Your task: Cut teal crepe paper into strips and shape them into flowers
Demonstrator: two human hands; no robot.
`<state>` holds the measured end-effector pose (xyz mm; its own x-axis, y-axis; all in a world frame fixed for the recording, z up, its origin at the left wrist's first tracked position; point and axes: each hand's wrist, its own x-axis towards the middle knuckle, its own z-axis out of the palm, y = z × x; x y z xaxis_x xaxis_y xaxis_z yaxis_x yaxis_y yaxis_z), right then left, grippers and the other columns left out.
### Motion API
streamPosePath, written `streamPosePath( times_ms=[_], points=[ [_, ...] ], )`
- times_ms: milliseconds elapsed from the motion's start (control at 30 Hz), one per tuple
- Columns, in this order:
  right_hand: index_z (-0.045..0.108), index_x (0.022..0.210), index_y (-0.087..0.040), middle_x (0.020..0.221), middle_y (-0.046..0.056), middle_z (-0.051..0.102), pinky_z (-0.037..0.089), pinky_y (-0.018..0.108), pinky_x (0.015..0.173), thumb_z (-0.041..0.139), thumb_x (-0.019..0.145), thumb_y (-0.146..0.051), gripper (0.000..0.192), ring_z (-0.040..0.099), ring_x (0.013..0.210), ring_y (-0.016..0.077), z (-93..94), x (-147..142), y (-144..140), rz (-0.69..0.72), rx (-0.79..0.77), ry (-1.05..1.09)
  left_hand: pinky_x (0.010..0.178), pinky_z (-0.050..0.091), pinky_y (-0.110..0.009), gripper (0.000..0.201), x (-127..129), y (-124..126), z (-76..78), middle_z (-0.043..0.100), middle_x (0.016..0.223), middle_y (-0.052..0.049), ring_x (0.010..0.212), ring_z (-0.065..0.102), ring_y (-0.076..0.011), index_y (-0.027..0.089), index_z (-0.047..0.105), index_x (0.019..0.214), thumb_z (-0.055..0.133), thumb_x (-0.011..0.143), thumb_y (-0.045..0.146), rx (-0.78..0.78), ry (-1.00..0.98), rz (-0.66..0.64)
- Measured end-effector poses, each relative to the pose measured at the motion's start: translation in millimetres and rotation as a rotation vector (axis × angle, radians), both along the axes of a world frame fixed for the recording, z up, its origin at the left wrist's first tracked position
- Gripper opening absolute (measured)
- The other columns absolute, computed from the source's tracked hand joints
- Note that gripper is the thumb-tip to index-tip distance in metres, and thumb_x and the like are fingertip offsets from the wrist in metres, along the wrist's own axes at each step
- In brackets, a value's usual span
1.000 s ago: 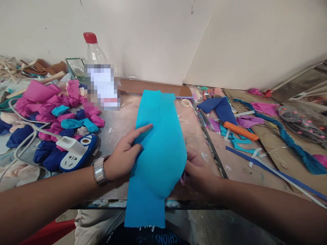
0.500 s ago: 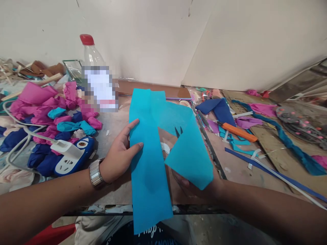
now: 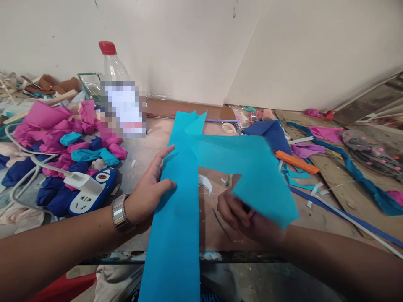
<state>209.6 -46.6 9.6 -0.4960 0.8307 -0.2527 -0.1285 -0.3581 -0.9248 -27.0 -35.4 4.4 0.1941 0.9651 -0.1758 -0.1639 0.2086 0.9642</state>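
The left hand (image 3: pixel 151 191) lies flat with fingers spread on the long strip of the turquoise paper sheet (image 3: pixel 185 184), while the right hand (image 3: pixel 242 214) pinches its unfolded flap from beneath, fingers partly hidden. The sheet lies on a worn, stained worktable (image 3: pixel 151 138) set against a white wall (image 3: pixel 189 46), its near end hanging over the edge. Left of the sheet stands a red-capped bottle (image 3: pixel 118 90), label blurred and unreadable, beside crumpled pink and blue paper (image 3: pixel 56 134).

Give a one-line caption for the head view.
Left hand presses a turquoise paper strip flat while the right hand lifts its folded half, beside crumpled paper balls.
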Motion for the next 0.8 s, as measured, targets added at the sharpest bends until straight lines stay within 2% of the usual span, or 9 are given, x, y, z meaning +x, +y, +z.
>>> streamPosePath(
  times_ms=[67, 133, 233, 300, 367, 500, 600, 700, 800],
  points=[
    [0.053, 0.083, -0.025, 0.042, -0.007, 0.038, 0.035, 0.026, 0.044, 0.059, 0.086, -0.065, 0.04, 0.042, 0.039, 0.0126, 5.9, -0.3, -6.3, -0.102, 0.04, 0.092, 0.085, 0.059, -0.038, 0.084, 0.0, -0.3, -0.2, 0.046, 0.156, -0.008, 0.116, 0.063, -0.0294, 0.031, 0.039, 0.154, 0.066, 0.075, 0.019, -0.003, 0.012, -0.004],
    [0.055, 0.099, -0.028, 0.046, -0.008, 0.045, 0.034, 0.026, 0.042, 0.056, 0.086, -0.064, 0.039, 0.044, 0.037, 0.0133, 9.9, -4.4, -10.0, -0.139, 0.018, 0.118, 0.089, 0.059, -0.039, 0.081, 0.5, -0.5, -0.8, 0.045, 0.157, -0.009, 0.12, 0.061, -0.0313, 0.027, 0.042, 0.152, 0.067, 0.076, 0.021, -0.017, 0.017, 0.005],
    [0.049, 0.127, -0.032, 0.082, -0.001, 0.068, 0.039, 0.026, 0.042, 0.056, 0.087, -0.06, 0.05, 0.057, 0.045, 0.0136, 10.9, -13.4, -9.5, -0.158, 0.006, 0.151, 0.094, 0.057, -0.043, 0.084, 1.5, -0.7, -2.4, 0.049, 0.154, -0.012, 0.124, 0.06, -0.0335, 0.023, 0.038, 0.155, 0.069, 0.077, 0.023, -0.026, -0.006, 0.023],
    [0.051, 0.127, -0.03, 0.1, 0.002, 0.068, 0.039, 0.024, 0.039, 0.057, 0.088, -0.058, 0.048, 0.063, 0.052, 0.0138, 8.2, -17.8, -7.5, -0.155, -0.005, 0.206, 0.1, 0.055, -0.045, 0.085, 1.7, -0.6, -4.4, 0.049, 0.154, -0.012, 0.129, 0.058, -0.0332, 0.023, 0.034, 0.156, 0.069, 0.078, 0.023, -0.002, -0.017, 0.031],
    [0.056, 0.117, -0.025, 0.089, 0.001, 0.066, 0.035, 0.021, 0.036, 0.054, 0.092, -0.059, 0.042, 0.061, 0.05, 0.0125, 3.8, -19.6, -6.8, -0.092, -0.058, 0.225, 0.105, 0.053, -0.045, 0.086, 1.6, -0.3, -6.5, 0.046, 0.157, -0.012, 0.133, 0.054, -0.0326, 0.024, 0.032, 0.157, 0.07, 0.081, 0.025, 0.03, -0.012, 0.035],
    [0.057, 0.108, -0.02, 0.053, -0.007, 0.05, 0.032, 0.017, 0.036, 0.045, 0.097, -0.065, 0.048, 0.041, 0.035, 0.0081, -3.6, -17.9, -10.1, 0.052, -0.131, 0.129, 0.113, 0.047, -0.046, 0.089, 1.7, 0.5, -7.8, 0.043, 0.159, -0.013, 0.141, 0.047, -0.0341, 0.022, 0.031, 0.158, 0.072, 0.079, 0.025, 0.084, 0.017, 0.048],
    [0.054, 0.1, -0.02, 0.046, -0.009, 0.044, 0.026, 0.017, 0.033, 0.041, 0.093, -0.075, 0.057, 0.029, 0.031, 0.0073, -5.5, -16.2, -11.9, 0.05, -0.16, 0.077, 0.113, 0.047, -0.046, 0.092, 2.1, 0.7, -5.0, 0.042, 0.16, -0.012, 0.143, 0.045, -0.035, 0.022, 0.033, 0.158, 0.072, 0.075, 0.021, 0.077, 0.018, 0.011],
    [0.05, 0.089, -0.021, 0.043, -0.009, 0.043, 0.022, 0.017, 0.031, 0.038, 0.095, -0.073, 0.054, 0.028, 0.029, 0.0076, -5.5, -16.3, -10.9, 0.059, -0.237, 0.056, 0.106, 0.052, -0.044, 0.093, 1.7, 0.1, -0.9, 0.04, 0.161, -0.011, 0.14, 0.048, -0.0356, 0.024, 0.035, 0.157, 0.072, 0.072, 0.019, 0.009, -0.004, -0.047],
    [0.047, 0.085, -0.022, 0.044, -0.008, 0.043, 0.021, 0.017, 0.03, 0.039, 0.096, -0.069, 0.049, 0.029, 0.029, 0.0073, -4.6, -18.2, -10.2, 0.068, -0.339, 0.052, 0.095, 0.058, -0.043, 0.094, 0.6, -1.1, 1.1, 0.046, 0.157, -0.013, 0.13, 0.057, -0.0361, 0.024, 0.034, 0.158, 0.072, 0.072, 0.02, -0.07, -0.031, -0.089]
  ],
)
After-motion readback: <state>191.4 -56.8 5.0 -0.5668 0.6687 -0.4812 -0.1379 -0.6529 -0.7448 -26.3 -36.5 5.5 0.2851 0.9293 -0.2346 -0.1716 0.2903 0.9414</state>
